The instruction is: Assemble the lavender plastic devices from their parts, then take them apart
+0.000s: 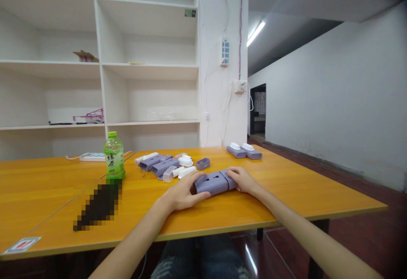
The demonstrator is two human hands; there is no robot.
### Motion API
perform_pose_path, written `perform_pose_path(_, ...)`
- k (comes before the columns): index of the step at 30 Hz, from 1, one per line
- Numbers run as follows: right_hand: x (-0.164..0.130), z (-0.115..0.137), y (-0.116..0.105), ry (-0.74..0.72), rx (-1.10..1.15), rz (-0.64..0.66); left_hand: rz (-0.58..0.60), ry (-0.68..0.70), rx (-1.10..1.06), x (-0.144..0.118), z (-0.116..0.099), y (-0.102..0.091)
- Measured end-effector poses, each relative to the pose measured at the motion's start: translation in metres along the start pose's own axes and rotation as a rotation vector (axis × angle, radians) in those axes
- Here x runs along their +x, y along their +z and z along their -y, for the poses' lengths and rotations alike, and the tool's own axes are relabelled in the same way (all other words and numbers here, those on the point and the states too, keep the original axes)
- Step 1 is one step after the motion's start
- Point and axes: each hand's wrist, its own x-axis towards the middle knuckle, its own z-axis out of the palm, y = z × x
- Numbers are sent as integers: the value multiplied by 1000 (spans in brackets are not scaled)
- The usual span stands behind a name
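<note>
A purple plastic case, with slots on top and small holes along its side, lies on the table in front of me. My left hand grips its left end, thumb along the near side and fingers over the far side. My right hand is closed round a short purple end piece, which meets the case at a visible seam. Just beyond are more purple cases, white oval parts, a clear plastic piece and a loose purple ring-shaped part.
Two purple cases with white tops stand at the table's far right. A green-capped drink bottle is upright on the left, near a dark pixelated patch. A white power strip lies behind it. White shelves rise beyond the wooden table.
</note>
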Motion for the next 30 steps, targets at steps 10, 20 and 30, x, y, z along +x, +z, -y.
perform_pose_path(10,7,-10,-4,-124,-264,-85,52,-152,-260,1,10,-4)
perform_pose_path(20,-4,0,0,-384,-384,-184,-62,-140,-325,7,19,10)
perform_pose_path(30,-18,11,-12,-569,-382,135,-93,-160,-411,11,26,11)
